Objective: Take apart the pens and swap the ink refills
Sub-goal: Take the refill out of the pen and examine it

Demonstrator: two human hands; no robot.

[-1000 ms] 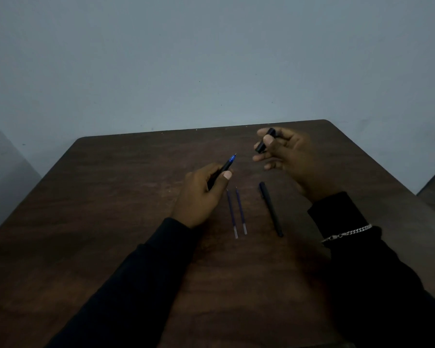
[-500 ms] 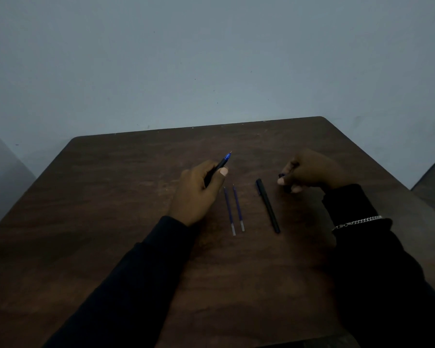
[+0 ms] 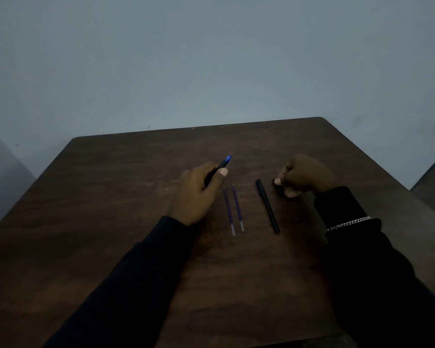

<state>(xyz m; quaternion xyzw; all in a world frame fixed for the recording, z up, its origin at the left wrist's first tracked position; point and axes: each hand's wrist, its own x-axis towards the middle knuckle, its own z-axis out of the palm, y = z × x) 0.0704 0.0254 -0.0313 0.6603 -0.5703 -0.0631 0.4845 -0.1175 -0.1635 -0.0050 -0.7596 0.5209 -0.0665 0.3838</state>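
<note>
My left hand [image 3: 196, 194] grips pen [image 3: 217, 169], blue tip aimed away. My right hand [image 3: 304, 175] curled, pinching small dark cap [image 3: 279, 189] down at worktop [image 3: 111, 197]. Refills [image 3: 237, 207] lie between hands, long axes near-to-far, just beside left hand; barrel [image 3: 267, 206] parts them from right.

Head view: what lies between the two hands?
Head view: two blue refills side by side, then a black pen body nearer the right hand. The left hand grips a pen; the right pinches a dark piece.
</note>
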